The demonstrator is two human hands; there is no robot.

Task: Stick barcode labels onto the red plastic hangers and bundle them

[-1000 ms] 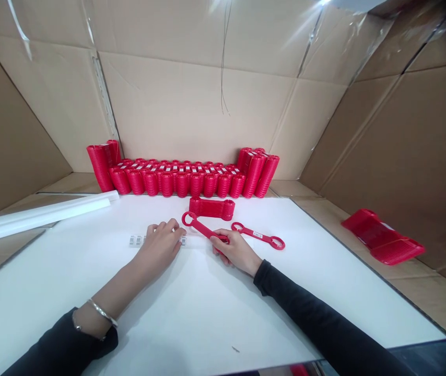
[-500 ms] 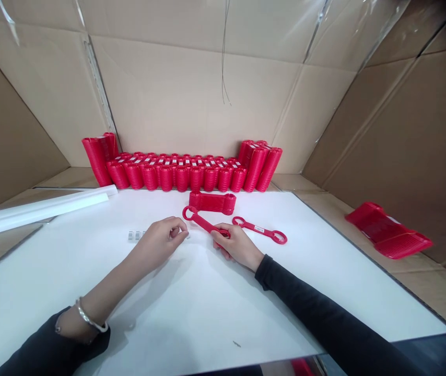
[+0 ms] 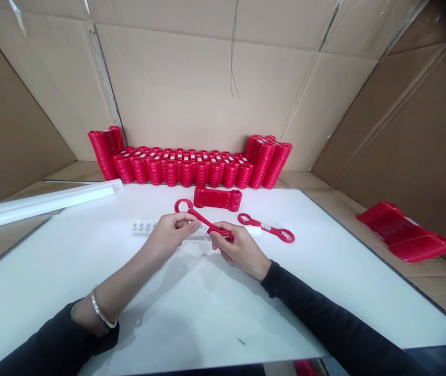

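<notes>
My right hand [image 3: 242,245] is closed around one end of a flat red bar with a ring at each end [image 3: 197,213], held above the table. Its other ring points to the upper left. A white barcode label [image 3: 203,227] lies on the bar's middle, and my left hand [image 3: 176,230] pinches at that label with thumb and forefinger. Just behind my hands is a strip of barcode labels [image 3: 144,226], partly hidden by them. A second red double-ring bar [image 3: 266,227], with a label on it, lies to the right. Beyond sits a red stack of such bars [image 3: 218,199].
A long row of red bundles [image 3: 179,172] lines the back edge, with taller ones at both ends. White rolls [image 3: 50,201] lie at the left. Another red bundle [image 3: 407,232] is at the right on cardboard [image 3: 348,209]. Thin wires [image 3: 233,57] hang from above.
My left hand has come right onto the bar, where a label now shows on its middle. The bar stays in my right hand. The whole view has shifted slightly.
</notes>
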